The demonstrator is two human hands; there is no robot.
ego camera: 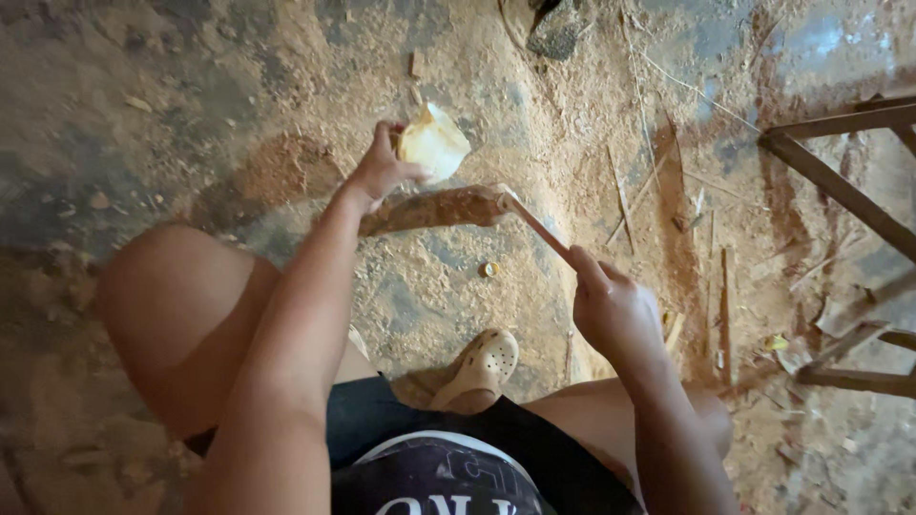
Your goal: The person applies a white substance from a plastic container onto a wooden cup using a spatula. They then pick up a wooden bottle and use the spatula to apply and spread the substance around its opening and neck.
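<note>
Head view, looking down past our knees to the floor. Our left hand is curled shut around a pale, roughly cut wooden block, thumb on its near face and fingers wrapped behind it; the block is held off the ground, tilted, one corner pointing up. Our right hand is closed tight on the thin handle of a reddish-brown, rust-coloured hatchet-like tool, index finger stretched along the handle. The tool's long head lies roughly level, just below the block and close to the left wrist; we cannot tell whether head and block touch. Both sit above a concrete floor covered in tan sawdust, with thin wood slivers scattered to the right. A small round yellowish cap lies on the floor between the hands. A beige perforated clog shows below the tool, on our foot. At the right edge stands a rusty metal frame of angled bars, well apart from the hands. A dark grey stone-like lump sits at the top edge; detail too blurred to say more
</note>
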